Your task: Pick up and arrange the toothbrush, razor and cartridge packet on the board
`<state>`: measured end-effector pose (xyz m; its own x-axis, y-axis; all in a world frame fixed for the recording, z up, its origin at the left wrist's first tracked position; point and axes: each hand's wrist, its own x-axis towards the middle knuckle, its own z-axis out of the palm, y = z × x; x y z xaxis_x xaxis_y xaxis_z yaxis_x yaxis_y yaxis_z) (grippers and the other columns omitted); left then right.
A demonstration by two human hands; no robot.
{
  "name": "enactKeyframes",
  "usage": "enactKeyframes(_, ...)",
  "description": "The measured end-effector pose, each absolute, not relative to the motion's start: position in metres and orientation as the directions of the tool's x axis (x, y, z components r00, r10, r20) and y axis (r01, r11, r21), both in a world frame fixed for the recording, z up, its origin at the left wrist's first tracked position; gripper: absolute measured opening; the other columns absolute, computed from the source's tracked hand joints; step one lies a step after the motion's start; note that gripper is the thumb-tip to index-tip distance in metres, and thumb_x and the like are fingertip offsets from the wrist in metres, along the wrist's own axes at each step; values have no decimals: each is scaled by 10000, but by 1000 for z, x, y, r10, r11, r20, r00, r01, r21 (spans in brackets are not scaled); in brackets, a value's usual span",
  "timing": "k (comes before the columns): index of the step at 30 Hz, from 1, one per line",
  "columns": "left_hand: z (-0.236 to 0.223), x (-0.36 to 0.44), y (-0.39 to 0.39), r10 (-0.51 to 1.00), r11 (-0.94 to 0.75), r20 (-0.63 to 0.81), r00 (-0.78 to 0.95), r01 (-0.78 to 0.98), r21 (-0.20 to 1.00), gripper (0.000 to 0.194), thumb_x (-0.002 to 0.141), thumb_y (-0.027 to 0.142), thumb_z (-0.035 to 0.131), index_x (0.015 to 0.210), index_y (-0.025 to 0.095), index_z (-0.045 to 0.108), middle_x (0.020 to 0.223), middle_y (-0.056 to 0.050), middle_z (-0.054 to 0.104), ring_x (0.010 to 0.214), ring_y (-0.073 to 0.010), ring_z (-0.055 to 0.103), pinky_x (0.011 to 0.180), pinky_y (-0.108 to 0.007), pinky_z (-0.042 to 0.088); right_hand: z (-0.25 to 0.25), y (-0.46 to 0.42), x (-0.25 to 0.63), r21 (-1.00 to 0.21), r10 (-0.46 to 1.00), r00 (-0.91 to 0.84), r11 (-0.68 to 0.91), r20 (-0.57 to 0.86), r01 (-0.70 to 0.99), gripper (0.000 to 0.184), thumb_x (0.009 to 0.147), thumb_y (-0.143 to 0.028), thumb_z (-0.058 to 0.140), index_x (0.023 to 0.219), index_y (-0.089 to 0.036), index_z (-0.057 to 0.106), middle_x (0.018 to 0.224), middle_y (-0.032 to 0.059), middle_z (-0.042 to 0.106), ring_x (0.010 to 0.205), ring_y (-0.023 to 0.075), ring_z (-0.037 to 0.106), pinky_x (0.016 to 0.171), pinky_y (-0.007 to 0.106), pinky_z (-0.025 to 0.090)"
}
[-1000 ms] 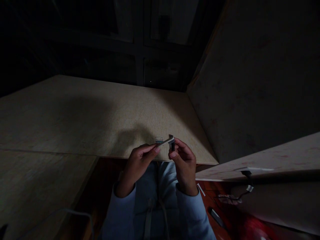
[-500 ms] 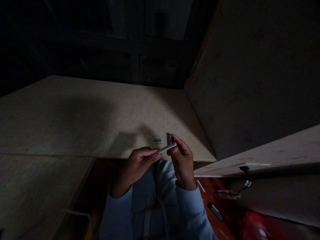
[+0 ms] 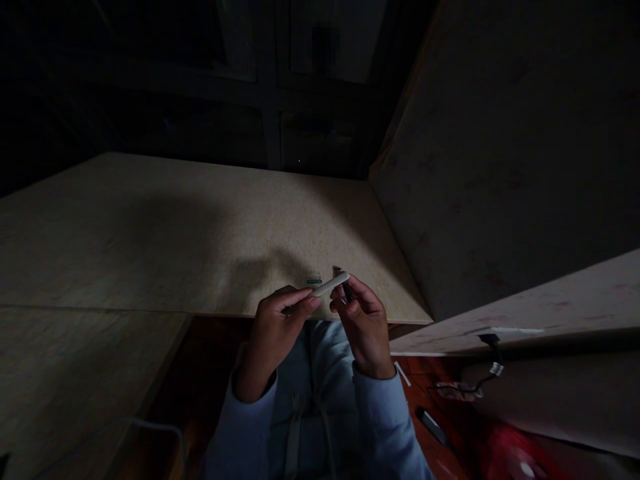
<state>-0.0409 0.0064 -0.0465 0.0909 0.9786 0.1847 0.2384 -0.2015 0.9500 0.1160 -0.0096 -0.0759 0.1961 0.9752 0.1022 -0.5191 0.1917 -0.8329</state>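
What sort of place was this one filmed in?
Probably a dimly lit room in a home: a broad pale ledge lies below what looks like a dark window, and a reddish floor shows at the lower right.

Dark piece (image 3: 347,291) partly hidden by fingers (image 3: 365,293); red item (image 3: 511,445) blurred.

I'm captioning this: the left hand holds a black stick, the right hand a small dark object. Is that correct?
The colour is wrong: in the head view, the left hand holds a pale stick, the right hand a small dark object.
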Motion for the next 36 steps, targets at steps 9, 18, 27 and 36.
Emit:
enactKeyframes(9,-48,-48,3,956,-179,118,269,214,960,236,811,376,719,916,193,827,849,-66,803,756,-205,716,692,-261,545,-76,-10,119,-850,969,236,188,78,-493,502,641,-502,907,1077,-291,778,1089,73,750,900,199,677,701,296,537)
enactKeyframes(18,-49,-38,8,985,-163,151,78,188,969,176,798,320,738,881,191,824,750,-29,755,697,-160,660,653,-231,509,-83,-7,118,-844,971,204,213,126,-492,460,677,-500,882,1080,-305,775,912,29,740,746,154,623,669,298,499)
enactKeyframes(27,-51,-33,6,963,-260,271,-6,266,928,166,839,313,710,918,221,823,761,-32,738,691,-158,639,666,-244,499,-85,-5,119,-844,975,195,191,105,-501,464,661,-509,891,1069,-318,780,941,43,739,762,165,614,693,324,499)
enactKeyframes(36,-46,-38,5,992,-124,126,-11,107,986,398,907,514,598,936,161,780,658,-12,639,601,-126,541,565,-221,428,-81,-3,113,-871,971,222,179,83,-457,478,646,-409,905,1077,-264,757,972,44,733,766,153,621,694,297,519)
